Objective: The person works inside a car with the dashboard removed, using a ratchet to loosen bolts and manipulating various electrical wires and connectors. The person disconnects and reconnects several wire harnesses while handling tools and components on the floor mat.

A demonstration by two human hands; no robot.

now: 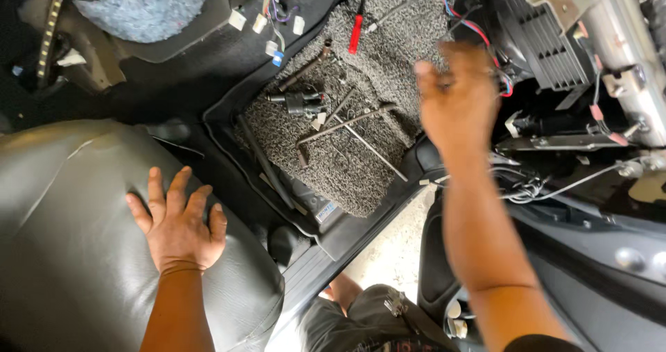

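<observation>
Left hand (179, 221) pressed flat, fingers spread, on the grey leather car seat (76, 241), gripping nothing. Right hand (454, 102) raised and blurred beside the red and blue wires (479, 29) under the stripped dashboard, fingers loosely open, nothing visibly held. Between both, grey looped-pile floor mat (347, 165) bearing long metal L-shaped wrenches (347, 124), a small black cylindrical part (300, 102) and a red-handled screwdriver (356, 29).
</observation>
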